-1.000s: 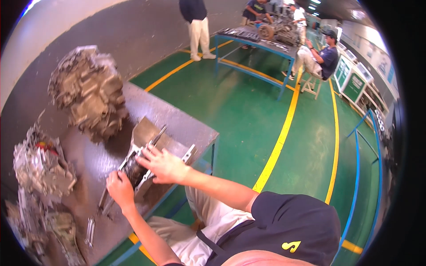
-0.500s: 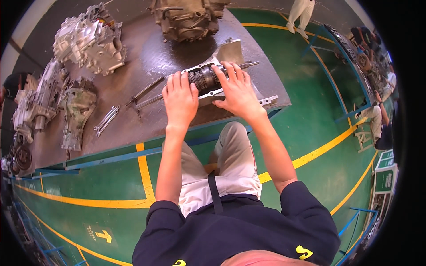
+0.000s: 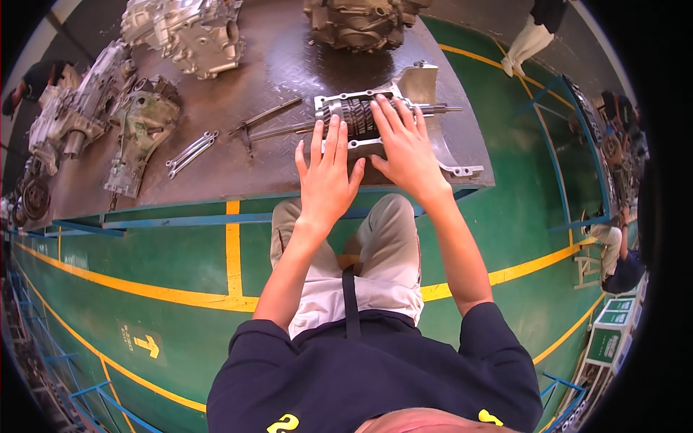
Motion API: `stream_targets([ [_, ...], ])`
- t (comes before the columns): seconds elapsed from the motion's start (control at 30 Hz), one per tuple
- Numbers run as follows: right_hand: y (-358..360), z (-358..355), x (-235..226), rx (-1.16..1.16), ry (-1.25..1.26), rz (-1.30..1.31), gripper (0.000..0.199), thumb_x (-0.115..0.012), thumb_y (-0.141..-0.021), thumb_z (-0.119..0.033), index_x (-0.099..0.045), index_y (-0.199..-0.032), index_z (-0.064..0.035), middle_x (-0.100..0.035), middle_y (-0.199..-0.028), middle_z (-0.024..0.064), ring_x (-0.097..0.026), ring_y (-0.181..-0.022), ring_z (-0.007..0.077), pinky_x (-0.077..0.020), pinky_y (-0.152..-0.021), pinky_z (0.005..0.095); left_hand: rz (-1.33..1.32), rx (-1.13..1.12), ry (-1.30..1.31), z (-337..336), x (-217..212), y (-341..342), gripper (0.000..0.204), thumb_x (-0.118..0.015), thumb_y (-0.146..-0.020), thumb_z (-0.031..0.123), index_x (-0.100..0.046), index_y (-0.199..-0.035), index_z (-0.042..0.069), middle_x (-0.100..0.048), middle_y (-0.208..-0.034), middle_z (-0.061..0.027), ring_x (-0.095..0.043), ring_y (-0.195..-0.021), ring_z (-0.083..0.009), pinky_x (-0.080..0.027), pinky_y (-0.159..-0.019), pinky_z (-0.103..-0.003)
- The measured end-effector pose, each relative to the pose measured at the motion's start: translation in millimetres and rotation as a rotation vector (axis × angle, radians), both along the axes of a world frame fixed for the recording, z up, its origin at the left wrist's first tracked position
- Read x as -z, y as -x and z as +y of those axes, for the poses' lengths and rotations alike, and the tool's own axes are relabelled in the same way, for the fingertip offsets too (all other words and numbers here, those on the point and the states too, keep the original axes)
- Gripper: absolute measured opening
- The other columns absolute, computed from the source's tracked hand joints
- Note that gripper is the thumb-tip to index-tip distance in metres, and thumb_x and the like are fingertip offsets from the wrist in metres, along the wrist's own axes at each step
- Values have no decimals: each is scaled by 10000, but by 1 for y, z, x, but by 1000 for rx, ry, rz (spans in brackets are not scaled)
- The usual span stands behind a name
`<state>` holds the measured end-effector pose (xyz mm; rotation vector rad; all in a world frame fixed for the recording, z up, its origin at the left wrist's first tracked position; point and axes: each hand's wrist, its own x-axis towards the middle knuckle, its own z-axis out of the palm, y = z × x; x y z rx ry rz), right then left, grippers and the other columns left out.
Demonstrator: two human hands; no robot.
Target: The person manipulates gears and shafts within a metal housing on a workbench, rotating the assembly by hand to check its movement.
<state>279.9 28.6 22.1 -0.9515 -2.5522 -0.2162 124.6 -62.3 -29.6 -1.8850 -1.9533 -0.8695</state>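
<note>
A transmission housing half [image 3: 370, 143] lies open on the workbench in front of me. In it rests a shaft with a row of dark gears [image 3: 349, 112]. My left hand [image 3: 326, 177] is at the housing's near left corner, fingers stretched out and holding nothing; whether the fingertips touch metal I cannot tell. My right hand [image 3: 411, 151] lies with spread fingers over the right end of the gears and hides part of them. A thin splined shaft end [image 3: 442, 110] sticks out beyond it. To the left, a long shift rod [image 3: 285, 132] with a fork-like end lies beside the housing.
Several wrenches [image 3: 192, 154] lie on the metal workbench [image 3: 238, 173]. A greenish metal casing [image 3: 141, 137], a silver gearbox [image 3: 191, 36] and a brown gearbox [image 3: 364, 25] stand around them. Another person [image 3: 530, 43] is on the green floor at the far right.
My left hand has drawn back toward me from the gears, so more of them show. The right hand stays over their right end. The whole view has shifted.
</note>
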Motion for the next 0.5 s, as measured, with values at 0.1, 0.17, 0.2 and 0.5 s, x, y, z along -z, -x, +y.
stream_targets([
  [0.1, -2, -2, -1, -5, 2, 20, 889, -792, -764, -295, -386, -1500, -8, -387, -1571, 141, -341, -1453, 330, -226, -1206, 557, -44, -31, -45, 1, -8, 11, 656, -584, -972, 351, -404, -1504, 12, -389, -1581, -138, -301, -1492, -308, -224, -1164, -520],
  [0.17, 0, 1, -8, 0, 15, -35, 882, -752, -836, -380, -351, -1523, 3, -369, -1583, 154, -315, -1473, 340, -217, -1216, 542, -102, -65, -125, 13, -14, 23, 608, -556, -980, 319, -430, -1481, -2, -427, -1552, -147, -341, -1470, -313, -231, -1165, -506],
  [0.2, 2, 4, -10, -4, 28, -39, 872, -715, -862, -437, -360, -1513, 24, -375, -1577, 170, -312, -1479, 338, -211, -1218, 541, -116, -65, -141, 23, -17, 28, 591, -538, -986, 320, -442, -1473, 0, -438, -1544, -148, -352, -1464, -313, -238, -1162, -512],
  [0.5, 33, 52, -17, 10, 231, -189, 816, -379, -990, -527, -274, -1542, 64, -314, -1605, 236, -251, -1523, 319, -155, -1245, 521, -44, 24, 208, 132, -44, 33, 472, -437, -1034, 392, -585, -1310, 38, -555, -1433, -125, -431, -1414, -297, -341, -1077, -661],
])
